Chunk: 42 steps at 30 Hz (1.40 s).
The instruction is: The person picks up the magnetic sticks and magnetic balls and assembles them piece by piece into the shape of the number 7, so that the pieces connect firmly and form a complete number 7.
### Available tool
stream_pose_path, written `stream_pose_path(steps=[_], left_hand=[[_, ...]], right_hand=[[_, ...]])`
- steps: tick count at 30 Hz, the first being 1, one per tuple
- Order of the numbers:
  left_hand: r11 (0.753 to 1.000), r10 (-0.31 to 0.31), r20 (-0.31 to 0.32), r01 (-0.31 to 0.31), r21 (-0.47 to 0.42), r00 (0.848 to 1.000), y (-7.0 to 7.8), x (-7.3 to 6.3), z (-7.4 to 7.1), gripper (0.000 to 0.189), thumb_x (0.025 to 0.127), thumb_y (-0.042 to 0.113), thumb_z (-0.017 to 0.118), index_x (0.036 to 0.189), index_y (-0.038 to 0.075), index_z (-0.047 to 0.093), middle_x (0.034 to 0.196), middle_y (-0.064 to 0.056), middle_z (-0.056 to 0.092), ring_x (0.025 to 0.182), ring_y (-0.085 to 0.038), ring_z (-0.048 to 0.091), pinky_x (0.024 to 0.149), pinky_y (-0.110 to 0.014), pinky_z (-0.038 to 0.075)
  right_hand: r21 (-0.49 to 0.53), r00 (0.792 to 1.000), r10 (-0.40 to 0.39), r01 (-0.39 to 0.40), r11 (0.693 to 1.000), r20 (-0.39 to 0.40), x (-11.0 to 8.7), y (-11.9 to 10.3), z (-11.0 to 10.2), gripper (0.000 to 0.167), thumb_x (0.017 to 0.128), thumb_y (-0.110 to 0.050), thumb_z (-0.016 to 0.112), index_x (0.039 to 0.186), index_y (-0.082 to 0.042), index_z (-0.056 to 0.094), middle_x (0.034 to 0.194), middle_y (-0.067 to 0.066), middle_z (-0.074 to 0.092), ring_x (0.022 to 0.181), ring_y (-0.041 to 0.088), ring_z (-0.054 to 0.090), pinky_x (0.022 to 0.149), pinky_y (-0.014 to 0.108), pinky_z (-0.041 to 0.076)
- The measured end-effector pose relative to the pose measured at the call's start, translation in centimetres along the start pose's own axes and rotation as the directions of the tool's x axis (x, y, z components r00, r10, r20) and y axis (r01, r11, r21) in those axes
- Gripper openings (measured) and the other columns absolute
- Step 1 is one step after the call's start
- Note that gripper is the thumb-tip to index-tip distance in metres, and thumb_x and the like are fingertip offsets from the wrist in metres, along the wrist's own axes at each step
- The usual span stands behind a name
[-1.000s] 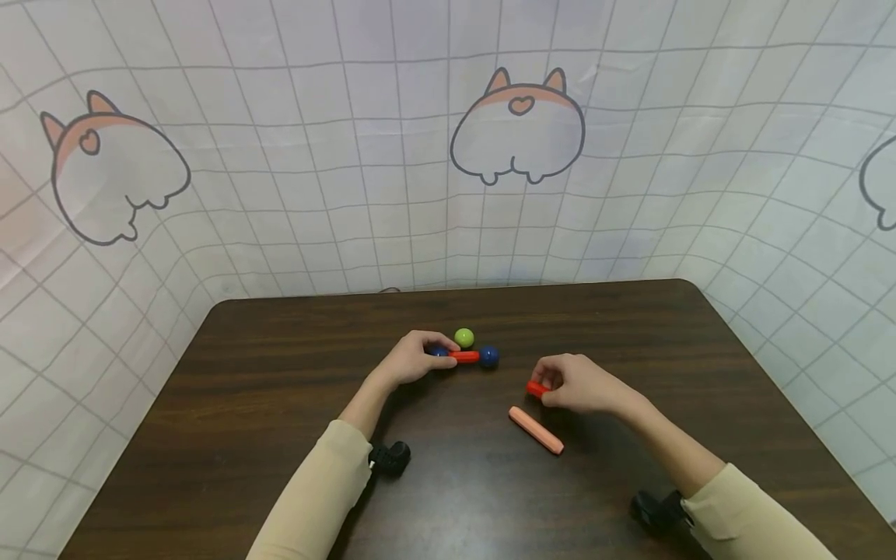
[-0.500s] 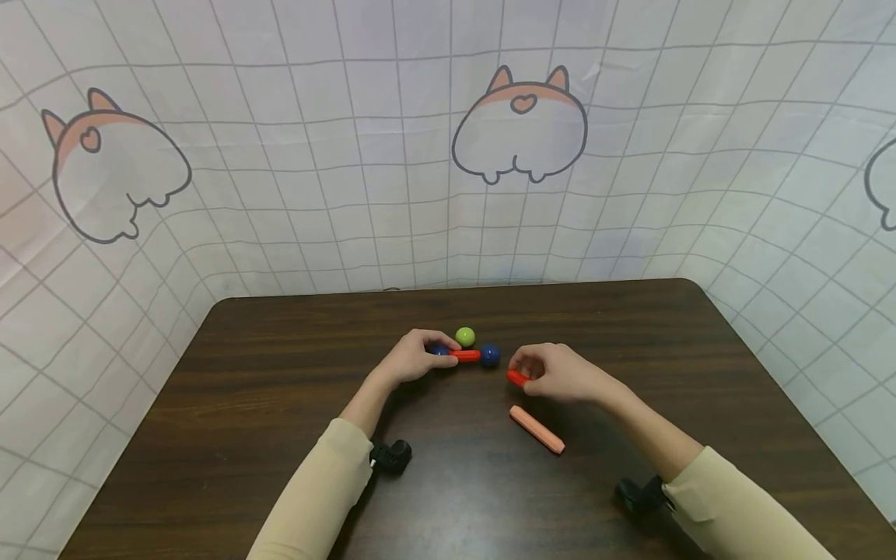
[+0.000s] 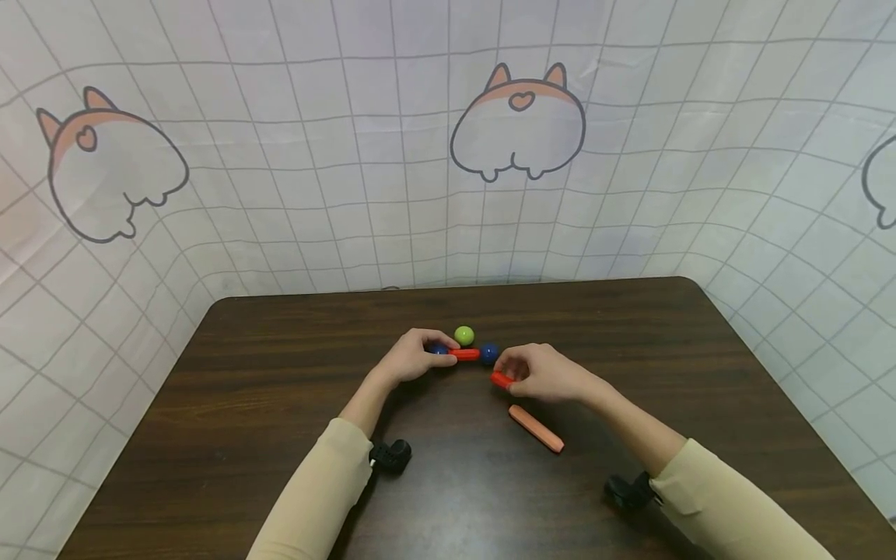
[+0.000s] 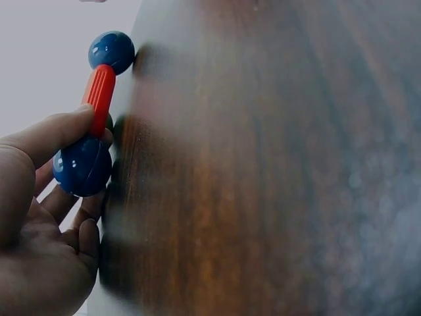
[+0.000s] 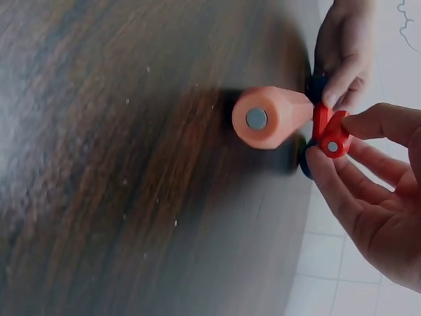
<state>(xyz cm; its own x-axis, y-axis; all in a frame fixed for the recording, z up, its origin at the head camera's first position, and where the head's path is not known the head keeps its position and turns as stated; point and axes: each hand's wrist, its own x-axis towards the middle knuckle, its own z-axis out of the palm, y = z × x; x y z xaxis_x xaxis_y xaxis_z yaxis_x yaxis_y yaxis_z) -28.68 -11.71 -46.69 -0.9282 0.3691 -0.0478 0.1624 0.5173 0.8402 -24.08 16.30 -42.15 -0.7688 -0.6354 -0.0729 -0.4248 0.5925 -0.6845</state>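
My left hand (image 3: 413, 356) pinches a red magnetic rod (image 3: 465, 355) between thumb and fingers, near its left end. The rod lies level, joining a blue ball (image 4: 82, 166) close to my palm and another blue ball (image 4: 112, 51) at its far end. To the right, my right hand (image 3: 549, 373) holds a second red magnetic rod (image 5: 335, 135) between thumb and fingertips; a round metal tip shows on its end. This rod is just in front of the right blue ball, and I cannot tell whether they touch.
A green ball (image 3: 464, 336) sits just behind the joined rod. Nearer me, a longer peach-coloured rod (image 3: 536, 428) with a metal tip lies slantwise on the dark wooden table (image 3: 434, 498). A white gridded curtain (image 3: 336, 194) hangs beyond the table's back edge.
My right hand has moved left with its red rod, up close to the right blue ball. The left hand and the joined piece have stayed in place.
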Motion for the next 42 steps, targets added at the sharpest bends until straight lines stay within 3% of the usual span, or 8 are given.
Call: stream_pose_path(steps=[9,16,29,42], left_hand=[[1.0,-0.005,0.0,0.005,-0.016,1.0,-0.3,0.2,0.0,0.017,0.092,0.022,0.081,0.108,0.017,0.08,0.113,-0.002,0.068,0.096,-0.023,0.055,0.082,-0.037,0.045],[1.0,-0.013,0.005,0.013,0.004,1.0,-0.4,0.3,0.0,0.016,0.091,0.024,0.081,0.107,0.021,0.08,0.116,-0.001,0.067,0.104,-0.024,0.057,0.092,-0.044,0.046],[1.0,-0.005,0.003,0.006,-0.022,1.0,0.0,0.2,-0.2,0.018,0.091,0.022,0.081,0.108,0.016,0.08,0.114,-0.002,0.069,0.101,-0.024,0.056,0.083,-0.039,0.047],[0.999,-0.016,0.011,0.017,-0.04,1.0,-0.2,0.3,-0.2,0.019,0.091,0.025,0.081,0.109,0.017,0.08,0.118,-0.002,0.069,0.106,-0.024,0.058,0.091,-0.045,0.047]], right_hand=[[0.013,1.0,-0.007,0.007,1.0,0.006,1.0,-0.7,1.0,0.024,0.089,-0.002,0.07,0.113,-0.006,0.07,0.091,-0.003,0.066,0.084,0.014,0.061,0.076,0.032,0.052],[0.006,0.998,-0.055,0.055,0.998,0.032,1.9,-1.2,1.8,0.024,0.088,-0.001,0.071,0.112,-0.004,0.07,0.088,-0.004,0.066,0.079,0.01,0.061,0.071,0.028,0.053],[0.015,0.992,-0.104,0.104,0.995,0.075,3.2,-2.2,3.3,0.018,0.09,-0.003,0.073,0.107,-0.005,0.07,0.085,-0.005,0.065,0.074,0.01,0.061,0.067,0.027,0.053],[0.024,0.989,-0.107,0.105,0.994,0.099,3.8,-2.9,4.3,0.019,0.089,-0.003,0.077,0.107,-0.005,0.07,0.085,-0.004,0.066,0.075,0.01,0.063,0.07,0.028,0.054]])
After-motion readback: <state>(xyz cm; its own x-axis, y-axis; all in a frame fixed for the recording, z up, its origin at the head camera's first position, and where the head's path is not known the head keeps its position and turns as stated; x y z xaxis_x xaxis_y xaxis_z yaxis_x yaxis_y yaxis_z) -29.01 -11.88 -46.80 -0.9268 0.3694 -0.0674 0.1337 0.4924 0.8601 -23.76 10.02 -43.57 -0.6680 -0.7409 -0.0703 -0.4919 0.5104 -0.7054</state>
